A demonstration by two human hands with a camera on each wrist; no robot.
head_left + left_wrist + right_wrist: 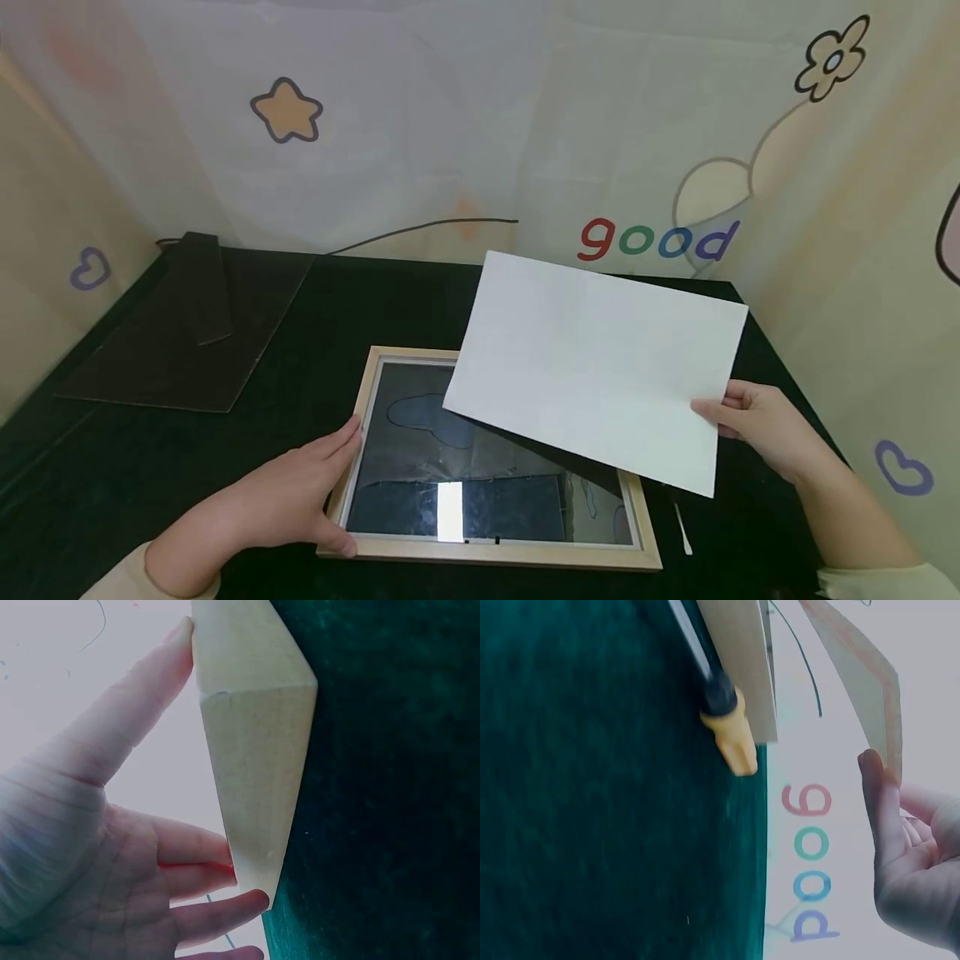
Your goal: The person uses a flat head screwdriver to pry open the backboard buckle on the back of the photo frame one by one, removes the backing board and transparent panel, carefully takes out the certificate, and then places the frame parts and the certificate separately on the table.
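A pale wooden picture frame (487, 550) lies on the dark green cloth, its glass (405, 467) reflecting the surroundings. My left hand (288, 492) is at its left side, fingertips against the outer edge and thumb at the near corner. The left wrist view shows the thumb (142, 705) stretched along the wood (255, 750). Between thumb and fingers, my right hand (765, 425) pinches the right edge of a white sheet of paper (600, 358). The sheet is tilted over the frame and covers its far right part. In the right wrist view the sheet (862, 690) bends slightly.
A black backing board (165, 350) with a stand leg (202, 292) lies at the left. Right of the frame is a screwdriver (682, 525); its yellow handle (735, 739) shows in the right wrist view. A printed curtain (435, 108) encloses the table behind and at the sides.
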